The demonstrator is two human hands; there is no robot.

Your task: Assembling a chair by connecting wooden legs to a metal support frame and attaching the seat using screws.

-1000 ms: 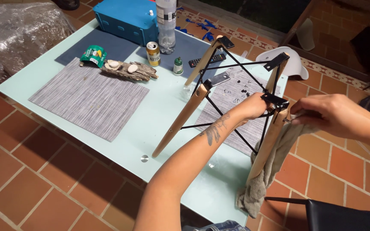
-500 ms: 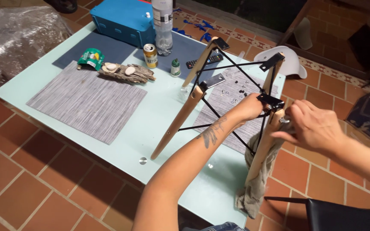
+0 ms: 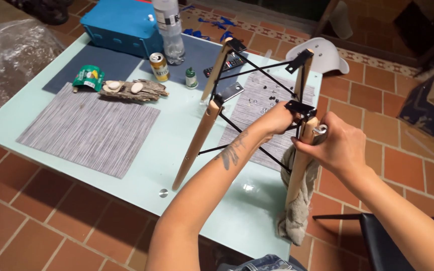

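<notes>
My left hand (image 3: 276, 120) is closed on the top of a wooden chair leg (image 3: 300, 160), and my right hand (image 3: 338, 145) is clamped on the same leg just beside it. The leg stands at the near right edge of the glass table (image 3: 177, 150), a grey cloth (image 3: 297, 211) hanging under my hands. Left of my hands, the grey placemat (image 3: 91, 130) lies flat, and brick floor (image 3: 36, 221) surrounds the table.

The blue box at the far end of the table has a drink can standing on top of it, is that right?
Not quite. In the head view the drink can stands on the dark mat in front of the blue box, not on top of it. The box is at the table's far end.
</notes>
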